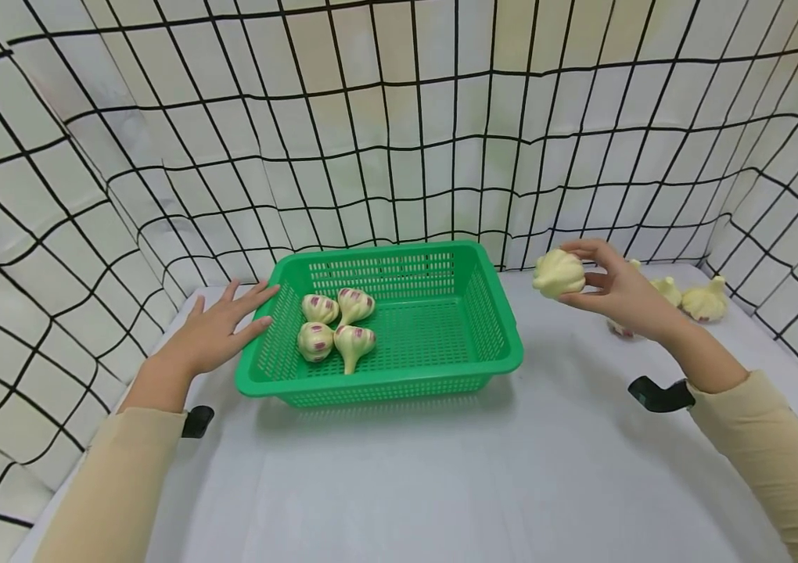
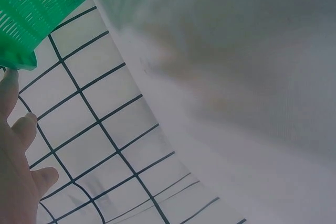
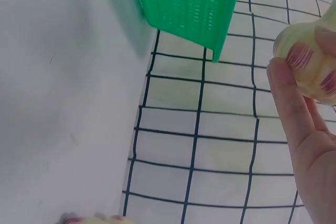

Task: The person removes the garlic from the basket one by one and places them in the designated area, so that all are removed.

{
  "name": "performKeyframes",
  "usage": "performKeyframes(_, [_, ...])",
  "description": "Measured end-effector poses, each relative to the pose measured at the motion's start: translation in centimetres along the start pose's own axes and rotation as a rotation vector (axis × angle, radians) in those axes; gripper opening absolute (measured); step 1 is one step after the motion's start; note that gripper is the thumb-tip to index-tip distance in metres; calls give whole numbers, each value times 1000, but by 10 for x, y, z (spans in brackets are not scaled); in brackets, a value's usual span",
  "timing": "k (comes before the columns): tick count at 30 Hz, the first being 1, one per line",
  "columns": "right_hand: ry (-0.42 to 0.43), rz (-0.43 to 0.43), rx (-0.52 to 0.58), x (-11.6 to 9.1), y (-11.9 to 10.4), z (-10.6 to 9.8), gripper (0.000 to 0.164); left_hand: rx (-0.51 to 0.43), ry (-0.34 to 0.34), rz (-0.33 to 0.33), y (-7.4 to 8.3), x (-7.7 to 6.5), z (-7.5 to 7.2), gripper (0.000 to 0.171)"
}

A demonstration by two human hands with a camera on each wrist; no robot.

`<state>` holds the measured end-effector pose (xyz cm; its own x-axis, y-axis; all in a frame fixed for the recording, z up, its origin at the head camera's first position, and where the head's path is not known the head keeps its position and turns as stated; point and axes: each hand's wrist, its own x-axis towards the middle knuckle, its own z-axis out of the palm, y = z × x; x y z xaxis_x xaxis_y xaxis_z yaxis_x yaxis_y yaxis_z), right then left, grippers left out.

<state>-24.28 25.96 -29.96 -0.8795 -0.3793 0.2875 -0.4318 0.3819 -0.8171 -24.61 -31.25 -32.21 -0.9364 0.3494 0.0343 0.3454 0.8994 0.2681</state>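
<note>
A garlic bulb (image 1: 558, 274) is held between the thumb and fingers of my right hand (image 1: 613, 285), above the table to the right of the basket. Purple patches show on that bulb (image 3: 302, 59) in the right wrist view. My left hand (image 1: 219, 328) has its fingers spread, and their tips touch the left rim of the green plastic basket (image 1: 399, 383). Inside the basket, at its left end, several garlic bulbs (image 1: 354, 342) with purple marks sit close together.
More garlic bulbs (image 1: 705, 300) lie on the white table (image 1: 399, 485) at the right, partly hidden behind my right hand. A white wall with a black grid (image 1: 399, 148) encloses the back and both sides.
</note>
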Motion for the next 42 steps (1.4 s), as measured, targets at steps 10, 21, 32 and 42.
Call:
performKeyframes(10, [73,81,-57,-21,15,-30,67,1,9,2,-1,1,1,67])
performKeyframes(21, [142,147,-72,-42,27,-62,65,6,4,1,0,1,-2,67])
performKeyframes(32, [150,221,-151,-66,51,-85,72,7,-1,-4,0,0,0,67])
performKeyframes(42, [197,268,-210,-76,66,-96,68,5,4,3,1,1,0,67])
